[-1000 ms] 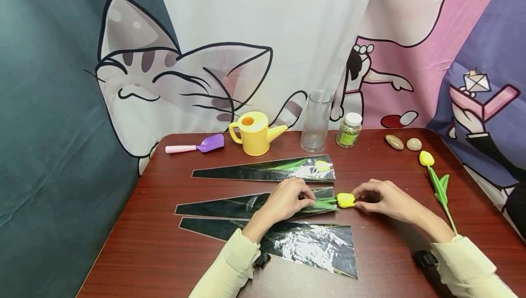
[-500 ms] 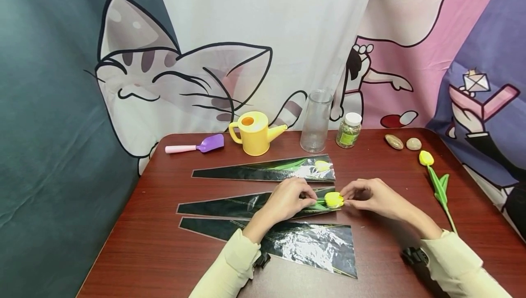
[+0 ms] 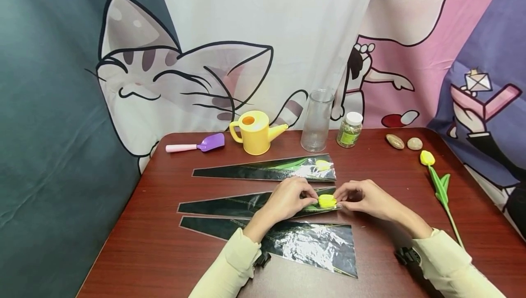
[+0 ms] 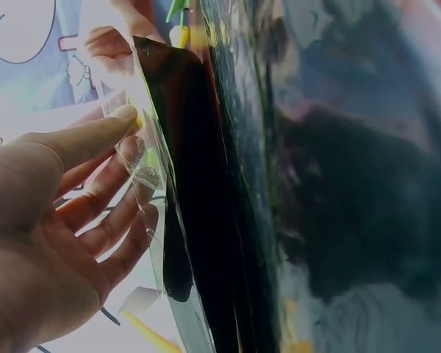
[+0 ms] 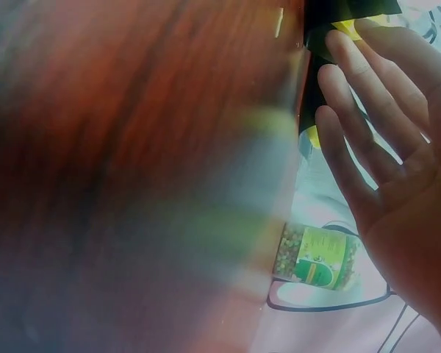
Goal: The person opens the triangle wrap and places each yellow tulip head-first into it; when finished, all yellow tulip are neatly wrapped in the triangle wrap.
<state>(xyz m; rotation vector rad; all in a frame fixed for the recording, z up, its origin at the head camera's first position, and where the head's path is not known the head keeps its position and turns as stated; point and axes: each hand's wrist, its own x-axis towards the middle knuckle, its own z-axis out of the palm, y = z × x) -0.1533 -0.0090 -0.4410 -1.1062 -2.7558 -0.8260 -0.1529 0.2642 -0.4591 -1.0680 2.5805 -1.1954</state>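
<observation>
My left hand [image 3: 285, 201] pinches the clear upper film of the middle flower sleeve [image 3: 230, 206] near its wide right end; the left wrist view shows the film between thumb and fingers [image 4: 95, 195]. A yellow artificial tulip [image 3: 327, 201] lies with its head at that sleeve's mouth, its green stem and leaves inside, partly hidden by the left hand. My right hand [image 3: 370, 201] holds the tip of the tulip's head between thumb and fingers. Behind lies another sleeve [image 3: 234, 171] with a yellow tulip inside. Nearest the front is a flat black-backed sleeve [image 3: 312, 245].
At the right lies a loose yellow tulip [image 3: 440, 188] near two stones [image 3: 395, 141]. Along the back stand a yellow watering can [image 3: 255, 136], a glass vase [image 3: 315, 124] and a lidded jar [image 3: 349, 131]. A purple trowel [image 3: 211, 143] lies at the back left.
The right hand has moved left, sliding the tulip further into the middle sleeve until its head sits within the mouth. The left hand has stayed almost still at the sleeve.
</observation>
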